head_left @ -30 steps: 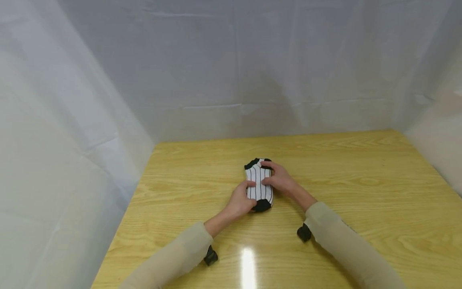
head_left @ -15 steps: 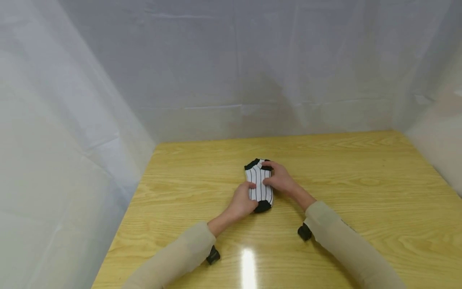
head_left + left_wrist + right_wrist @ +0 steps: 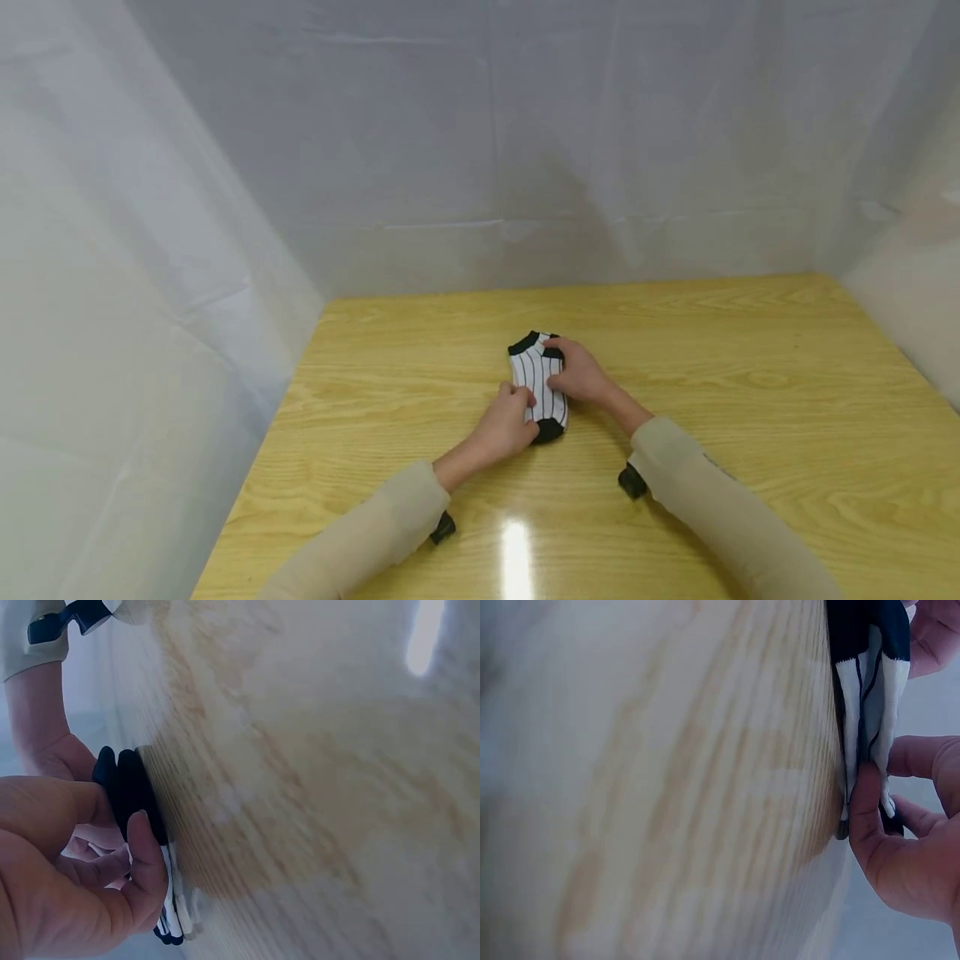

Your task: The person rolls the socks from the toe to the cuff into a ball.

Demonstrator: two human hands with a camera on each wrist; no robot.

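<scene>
My left fingers [image 3: 146, 859] curl over the near end of the striped sock [image 3: 538, 385], thumb against its black toe cap, pinching the layers there; my right fingers [image 3: 870, 825] curl onto the far half and pinch its edge beside the black cuff. The sock lies flat on the bench [image 3: 750, 400], near the middle and a little toward the back, its long axis running from 12 to 6 o'clock, tilted slightly so the cuff sits toward 11 and the toe toward 5. My left hand [image 3: 501, 427] comes in from 7 o'clock, my right hand [image 3: 579, 377] from 4 o'clock, both in beige sleeves [image 3: 705, 500]. The head view shows the whole outline and the pinstripes along its length. The wrist views show what it does not: the sock's stacked edges seen side-on against the wood. White sheeting [image 3: 480, 150] hangs around the bench.
</scene>
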